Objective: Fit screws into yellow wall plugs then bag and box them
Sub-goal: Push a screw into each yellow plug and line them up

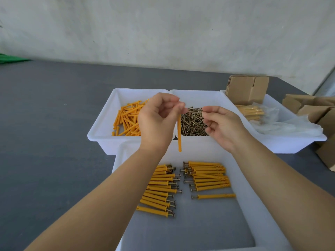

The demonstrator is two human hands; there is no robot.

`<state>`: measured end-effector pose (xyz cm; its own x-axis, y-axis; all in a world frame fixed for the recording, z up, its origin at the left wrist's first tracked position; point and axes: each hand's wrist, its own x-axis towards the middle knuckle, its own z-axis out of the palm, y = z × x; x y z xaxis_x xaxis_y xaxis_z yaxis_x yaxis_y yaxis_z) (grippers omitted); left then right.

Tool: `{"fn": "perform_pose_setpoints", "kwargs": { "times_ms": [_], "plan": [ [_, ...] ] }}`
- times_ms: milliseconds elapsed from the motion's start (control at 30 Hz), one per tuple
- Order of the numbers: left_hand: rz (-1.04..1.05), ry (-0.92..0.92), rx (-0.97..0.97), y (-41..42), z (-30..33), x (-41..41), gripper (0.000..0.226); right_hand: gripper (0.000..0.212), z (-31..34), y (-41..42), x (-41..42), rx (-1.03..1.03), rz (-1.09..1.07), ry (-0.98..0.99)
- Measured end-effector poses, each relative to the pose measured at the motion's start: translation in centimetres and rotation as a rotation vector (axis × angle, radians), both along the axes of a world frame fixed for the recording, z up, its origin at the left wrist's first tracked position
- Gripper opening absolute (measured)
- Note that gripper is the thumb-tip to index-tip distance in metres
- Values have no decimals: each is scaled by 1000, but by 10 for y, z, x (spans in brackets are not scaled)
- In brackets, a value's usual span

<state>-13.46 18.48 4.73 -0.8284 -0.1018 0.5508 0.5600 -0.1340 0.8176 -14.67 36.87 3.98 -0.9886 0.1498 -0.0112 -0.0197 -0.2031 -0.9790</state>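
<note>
My left hand (157, 120) pinches the top of a yellow wall plug (179, 136) that hangs straight down over the near tray's far rim. My right hand (221, 124) hovers beside it over the screws, fingers curled; I cannot tell whether it holds a screw. A white bin (101, 127) holds loose yellow plugs (126, 120). The bin next to it (199, 96) holds brown screws (194, 124). In the near white tray (262, 223) lie two rows of plugs with screws fitted (208, 176).
A third white bin (290, 144) at the right holds a bagged bundle of plugs (252, 111), clear plastic bags (290, 125) and a cardboard box (246, 89). More folded cardboard boxes (319, 113) lie on the grey table (45, 124) at far right. A pale wall stands behind.
</note>
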Motion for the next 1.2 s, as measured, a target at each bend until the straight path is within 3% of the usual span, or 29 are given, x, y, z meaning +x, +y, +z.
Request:
{"fn": "perform_pose_setpoints", "kwargs": {
  "times_ms": [233,400,600,800,900,967,1000,1100,1200],
  "plan": [
    [-239,-332,-326,-4,-19,-2,14,29,-5,3,0,-112,59,32],
    [-243,-393,-300,-4,-21,-2,23,21,-7,7,1,-111,133,84],
    [-234,-389,-312,-4,-23,-2,27,34,-10,1,5,182,166,110],
    [-226,-350,-402,-4,-24,-1,33,18,-9,-4,9,418,133,159],
    [-248,-359,-372,-1,-22,2,38,25,-9,-11,13,586,107,258],
    [-247,-353,-355,-1,-21,4,42,13,-8,-17,17,664,107,339],
    [-240,-352,-348,-1,-20,4,44,13,-7,-19,19,679,96,350],
    [-261,-350,-305,-2,-17,6,42,39,-3,-17,20,660,-18,315],
    [-321,-284,-351,0,-17,10,27,42,-5,-10,18,589,-126,272]
  ]
}}
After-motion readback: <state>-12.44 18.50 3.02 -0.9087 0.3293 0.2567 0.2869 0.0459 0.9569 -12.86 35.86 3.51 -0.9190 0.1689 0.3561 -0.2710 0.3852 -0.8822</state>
